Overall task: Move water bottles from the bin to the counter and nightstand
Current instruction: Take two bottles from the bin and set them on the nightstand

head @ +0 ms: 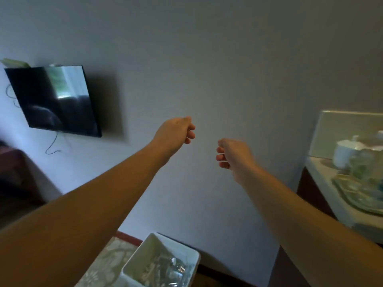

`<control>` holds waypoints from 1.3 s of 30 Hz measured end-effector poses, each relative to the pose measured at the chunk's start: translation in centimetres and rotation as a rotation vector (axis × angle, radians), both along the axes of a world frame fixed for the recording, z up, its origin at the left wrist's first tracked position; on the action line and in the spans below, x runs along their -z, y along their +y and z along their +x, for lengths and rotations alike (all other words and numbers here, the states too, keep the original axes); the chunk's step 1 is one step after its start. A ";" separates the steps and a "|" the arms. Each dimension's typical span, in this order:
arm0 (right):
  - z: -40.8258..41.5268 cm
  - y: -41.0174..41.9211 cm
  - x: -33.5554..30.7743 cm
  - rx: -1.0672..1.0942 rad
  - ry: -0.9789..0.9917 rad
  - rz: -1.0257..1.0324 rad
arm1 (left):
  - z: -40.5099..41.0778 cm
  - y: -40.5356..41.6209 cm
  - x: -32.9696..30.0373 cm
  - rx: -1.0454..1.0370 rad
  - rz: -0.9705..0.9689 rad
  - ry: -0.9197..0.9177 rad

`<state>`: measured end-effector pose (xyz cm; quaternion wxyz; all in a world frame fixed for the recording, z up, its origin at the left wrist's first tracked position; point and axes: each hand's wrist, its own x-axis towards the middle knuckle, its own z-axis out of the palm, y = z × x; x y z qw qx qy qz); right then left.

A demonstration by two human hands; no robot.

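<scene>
Left hand [176, 129], right hand [233, 156]: I am seeing both hanging loosely curled, holding nothing.
White bin [132, 264] sitting near centre, clear bottles [174, 268] lying inside; counter [319, 183] standing right.

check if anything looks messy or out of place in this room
A loose cable dangles down the wall below the wall-mounted TV, its end hanging free. More wire loops beside the TV's left edge. The white bin holds clear bottles lying jumbled. Nothing looks spilled or broken.
</scene>
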<state>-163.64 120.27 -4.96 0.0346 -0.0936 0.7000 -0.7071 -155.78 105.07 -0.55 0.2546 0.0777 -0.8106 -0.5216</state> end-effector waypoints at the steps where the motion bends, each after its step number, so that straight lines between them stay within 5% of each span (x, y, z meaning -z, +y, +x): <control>1: 0.4 -2.1 0.7 -0.005 -0.019 0.017 | 0.6 -1.8 0.8 -0.009 0.023 -0.023; 9: -0.8 -13.9 5.5 -0.014 -0.056 0.106 | -0.4 -12.5 7.9 -0.062 0.164 -0.121; 28: -20.5 -31.0 23.0 0.169 -0.304 0.201 | -22.7 -30.9 25.5 0.000 0.382 -0.301; 39: -24.2 -36.3 47.4 0.398 -0.588 0.324 | -31.4 -40.5 50.3 0.159 0.522 -0.487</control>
